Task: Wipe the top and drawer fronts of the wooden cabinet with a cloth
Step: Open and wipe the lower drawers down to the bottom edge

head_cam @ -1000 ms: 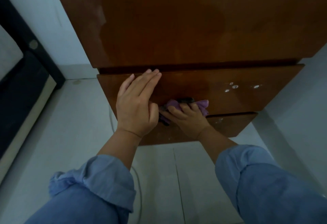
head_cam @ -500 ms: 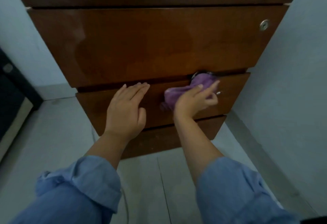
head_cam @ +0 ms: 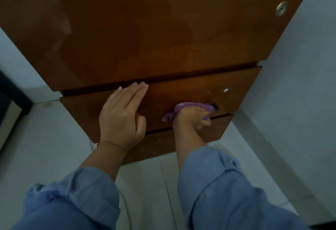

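Against middle drawer front, right hand grips cloth.

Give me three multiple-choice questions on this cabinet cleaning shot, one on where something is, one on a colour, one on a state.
1. Where is the cloth?
A. on the floor
B. on the middle drawer front
C. on the cabinet's top

2. What colour is the cloth?
A. purple
B. yellow
C. white

3. How is the left hand?
A. curled round a handle
B. gripping the cloth
C. flat, fingers straight, on the drawer front

Answers: B, the right hand bunches it against that drawer; A, purple folds show above the fingers; C, its straight fingers reach the drawer's upper edge.
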The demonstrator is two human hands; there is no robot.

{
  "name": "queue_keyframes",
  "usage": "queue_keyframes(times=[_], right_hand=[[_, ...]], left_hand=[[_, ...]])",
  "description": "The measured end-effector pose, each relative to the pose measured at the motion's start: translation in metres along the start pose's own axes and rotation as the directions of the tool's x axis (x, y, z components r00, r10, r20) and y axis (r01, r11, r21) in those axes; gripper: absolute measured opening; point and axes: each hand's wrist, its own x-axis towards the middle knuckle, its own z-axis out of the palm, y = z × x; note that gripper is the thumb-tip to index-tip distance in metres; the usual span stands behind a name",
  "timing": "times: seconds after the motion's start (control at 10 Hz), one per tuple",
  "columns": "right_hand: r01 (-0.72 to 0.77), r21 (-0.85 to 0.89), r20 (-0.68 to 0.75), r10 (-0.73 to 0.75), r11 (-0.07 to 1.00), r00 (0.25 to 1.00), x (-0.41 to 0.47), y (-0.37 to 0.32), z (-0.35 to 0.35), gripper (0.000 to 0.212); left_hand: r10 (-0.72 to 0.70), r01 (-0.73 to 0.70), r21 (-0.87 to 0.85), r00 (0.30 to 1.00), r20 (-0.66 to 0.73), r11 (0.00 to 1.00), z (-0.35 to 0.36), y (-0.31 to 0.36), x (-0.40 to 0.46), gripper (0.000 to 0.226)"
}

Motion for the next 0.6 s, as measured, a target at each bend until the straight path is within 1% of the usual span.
queue_keyframes(times=[0.1, 0.2, 0.3, 0.4, 0.5, 0.6], right_hand=[[-0.165, 0.032, -0.106, 0.167, 0.986, 0.98, -0.022, -0.016, -0.019, 0.025], [0.113, -0.11, -0.364, -0.146, 0.987, 0.92, -0.019, -0.016, -0.033, 0.042], [0.385, -0.124, -0.371, -0.403, 0.915, 0.837, -0.028, -0.04, -0.028, 0.034], [0.587, -0.164, -0.333, -0.605, 0.793, 0.723, -0.031, -0.07, -0.008, 0.025], [0.622, -0.256, -0.365, -0.67, 0.74, 0.646, -0.026, -0.081, 0.014, 0.024], [0.655, -0.245, -0.463, -0.68, 0.714, 0.568, -0.013, -0.078, 0.025, 0.024]], left_hand=[[-0.003, 0.001, 0.037, 0.999, 0.048, 0.999, -0.006, 0.005, 0.0, 0.063], [0.024, -0.03, 0.06, 0.995, 0.1, 0.998, -0.006, 0.013, 0.007, 0.063], [0.053, -0.062, 0.052, 0.984, 0.168, 0.997, -0.002, 0.03, 0.024, 0.061], [0.074, -0.091, 0.055, 0.965, 0.25, 0.994, 0.008, 0.044, 0.041, 0.061], [0.047, -0.064, 0.07, 0.976, 0.213, 0.996, 0.018, 0.046, 0.043, 0.061], [0.065, -0.068, 0.02, 0.989, 0.131, 0.997, 0.024, 0.045, 0.04, 0.061]])
